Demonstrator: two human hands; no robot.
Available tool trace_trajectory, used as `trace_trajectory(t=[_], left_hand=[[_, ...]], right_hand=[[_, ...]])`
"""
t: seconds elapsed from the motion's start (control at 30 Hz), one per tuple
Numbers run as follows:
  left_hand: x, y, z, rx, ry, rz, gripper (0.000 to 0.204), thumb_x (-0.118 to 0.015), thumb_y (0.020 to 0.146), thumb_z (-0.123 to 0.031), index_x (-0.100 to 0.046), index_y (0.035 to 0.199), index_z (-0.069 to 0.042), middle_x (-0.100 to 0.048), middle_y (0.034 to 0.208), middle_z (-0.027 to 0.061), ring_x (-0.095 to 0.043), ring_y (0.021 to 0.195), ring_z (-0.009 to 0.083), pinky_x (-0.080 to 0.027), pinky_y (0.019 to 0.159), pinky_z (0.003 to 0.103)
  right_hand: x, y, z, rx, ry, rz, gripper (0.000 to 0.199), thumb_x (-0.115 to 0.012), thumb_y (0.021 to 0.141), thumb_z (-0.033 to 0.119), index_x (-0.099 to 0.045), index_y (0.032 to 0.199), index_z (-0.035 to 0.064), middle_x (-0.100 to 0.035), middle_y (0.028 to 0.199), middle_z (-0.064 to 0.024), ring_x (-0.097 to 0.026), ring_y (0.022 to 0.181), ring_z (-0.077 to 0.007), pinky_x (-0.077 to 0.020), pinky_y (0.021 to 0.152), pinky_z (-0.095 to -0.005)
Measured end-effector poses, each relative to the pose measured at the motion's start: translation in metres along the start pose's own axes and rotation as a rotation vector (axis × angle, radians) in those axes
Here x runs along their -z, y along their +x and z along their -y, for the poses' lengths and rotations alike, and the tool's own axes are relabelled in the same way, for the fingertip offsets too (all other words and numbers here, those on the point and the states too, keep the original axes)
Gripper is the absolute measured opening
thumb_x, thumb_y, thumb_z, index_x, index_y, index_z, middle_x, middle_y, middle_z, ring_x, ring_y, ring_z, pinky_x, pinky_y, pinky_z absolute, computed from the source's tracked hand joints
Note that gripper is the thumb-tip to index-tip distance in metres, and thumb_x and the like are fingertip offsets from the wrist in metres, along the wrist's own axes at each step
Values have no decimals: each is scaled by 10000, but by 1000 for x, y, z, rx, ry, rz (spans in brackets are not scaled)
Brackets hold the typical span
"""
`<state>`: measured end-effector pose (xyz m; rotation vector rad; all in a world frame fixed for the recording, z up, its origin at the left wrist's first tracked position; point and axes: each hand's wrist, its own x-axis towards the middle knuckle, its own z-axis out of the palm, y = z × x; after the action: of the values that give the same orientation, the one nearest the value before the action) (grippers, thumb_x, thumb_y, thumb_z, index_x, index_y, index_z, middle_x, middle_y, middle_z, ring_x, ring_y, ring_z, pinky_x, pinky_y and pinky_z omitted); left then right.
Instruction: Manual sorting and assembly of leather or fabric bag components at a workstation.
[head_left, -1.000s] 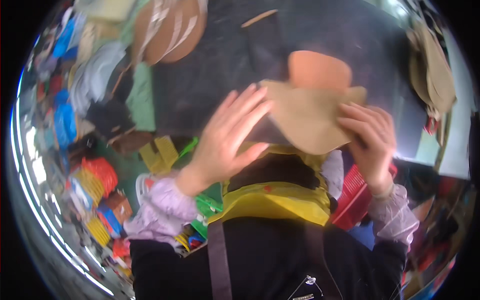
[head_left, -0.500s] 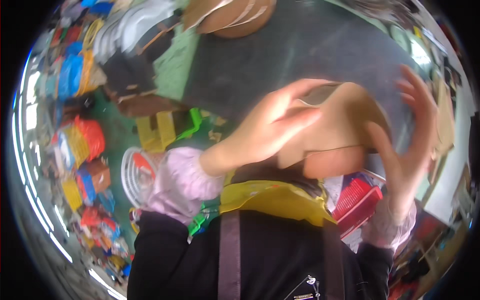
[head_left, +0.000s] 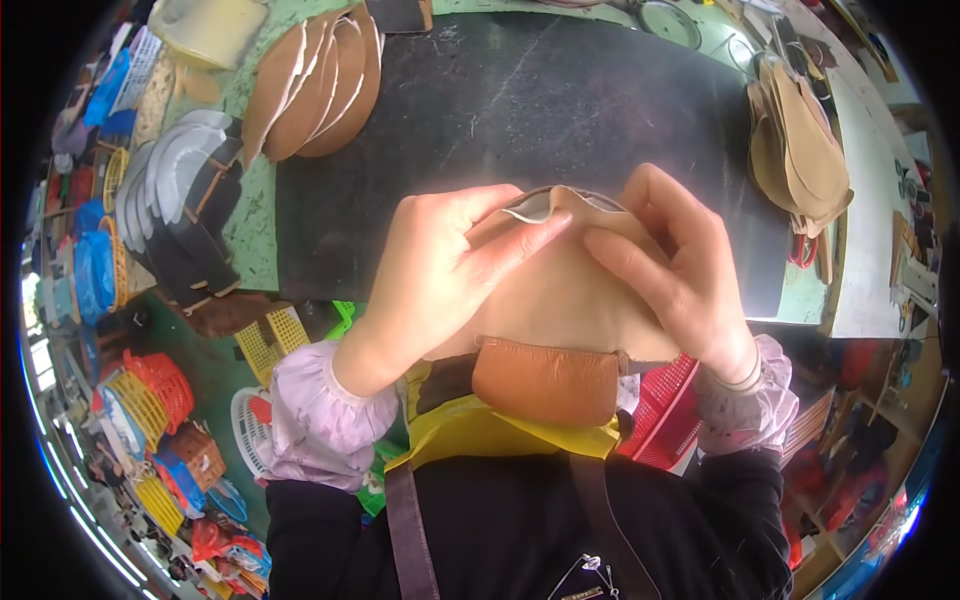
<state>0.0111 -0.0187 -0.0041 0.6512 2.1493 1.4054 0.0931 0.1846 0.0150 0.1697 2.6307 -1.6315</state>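
Between my hands, just over the near edge of a black mat [head_left: 560,110], is a soft tan leather piece [head_left: 560,290], perhaps a shoe upper. Its lower end shows a brown outer side [head_left: 545,385], and its far edge curls up to bare a whitish underside. My left hand [head_left: 440,265] pinches that far edge, thumb on the tan face and fingers behind. On the other side of the curl, my right hand [head_left: 685,265] grips the same edge, with its fingers bent and partly hidden behind the leather.
Brown leather pieces [head_left: 320,85] are fanned at the mat's far left, and grey curved pieces [head_left: 170,185] lie nearer. A stack of beige pieces [head_left: 795,150] sits at the right. Below the bench edge is a red plastic basket [head_left: 660,405]; several coloured baskets [head_left: 150,400] stand at the left.
My right hand, spread and apart from the leather before, has come in from the right and closed on its far edge. The leather has shifted left and turned. My view has swung too.
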Motion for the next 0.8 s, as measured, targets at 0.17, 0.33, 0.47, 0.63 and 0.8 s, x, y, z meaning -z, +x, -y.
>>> trace_trajectory(t=[0.17,0.33,0.47,0.63,0.8], left_hand=[[-2,4,2,-131,54,35,260,-734,945,-151,-686,1098,55,-695,768,3,-582,753,14,-483,649,215],[0,4,-13,146,-59,223,378,-727,950,-149,-614,1207,103,-736,925,60,-637,856,51,-513,731,226],[2,1,-2,147,-78,198,429,-687,980,-170,-565,1297,92,-722,1026,81,-640,944,74,-511,803,241],[-5,0,8,24,-293,224,312,-606,986,-130,-586,1234,59,-680,1053,111,-605,933,128,-497,838,294],[-4,1,2,129,-392,312,284,-585,997,-119,-580,1227,47,-668,1043,87,-597,940,118,-496,805,275]], right_hand=[[-4,1,-1,21,23,-34,190,-725,915,142,-586,901,12,-626,702,-120,-586,591,-162,-491,604,-293],[-3,3,-6,151,-105,-14,170,-733,905,143,-617,923,21,-656,748,-124,-645,629,-252,-512,612,-318],[-7,6,-22,268,-102,-90,175,-731,894,113,-660,1031,29,-670,850,-131,-677,755,-260,-539,692,-324],[-9,17,-9,601,-220,-158,281,-784,752,73,-693,1017,95,-645,1071,-53,-636,932,-288,-546,775,-372],[-5,25,-17,822,-420,-141,255,-783,678,79,-680,908,120,-616,942,-25,-607,823,-220,-525,713,-358]])
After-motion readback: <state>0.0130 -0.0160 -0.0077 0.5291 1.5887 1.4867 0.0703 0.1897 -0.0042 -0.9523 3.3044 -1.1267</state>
